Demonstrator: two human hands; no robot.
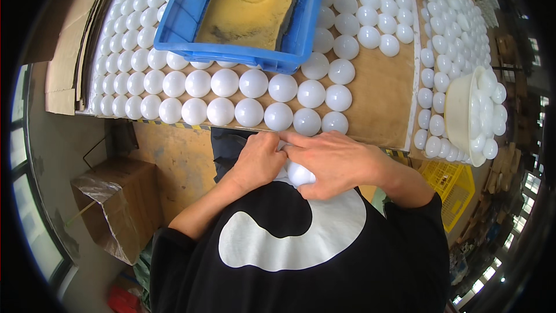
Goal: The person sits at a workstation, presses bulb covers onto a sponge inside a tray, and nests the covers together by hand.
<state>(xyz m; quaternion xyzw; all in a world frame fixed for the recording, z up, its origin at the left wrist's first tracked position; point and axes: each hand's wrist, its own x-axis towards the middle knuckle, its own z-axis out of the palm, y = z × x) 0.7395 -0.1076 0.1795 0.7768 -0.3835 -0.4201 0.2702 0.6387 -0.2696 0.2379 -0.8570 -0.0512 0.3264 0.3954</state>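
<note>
White plastic dome [300, 173], smooth and translucent, sits between both hands just off the bench's [382, 95] near edge, over the person's lap. From the head view, the left hand [258, 159] curls closed against its side, and the right hand [336, 162] wraps over its top, fingers pressed around it. Rows of matching domes [249, 112] line the near edge; a blue crate [301, 35] sits behind them, a cream bowl [460, 113] toward the right edge. The dome looks light, thin-walled and slippery; holding it around the rim seems safest.
</note>
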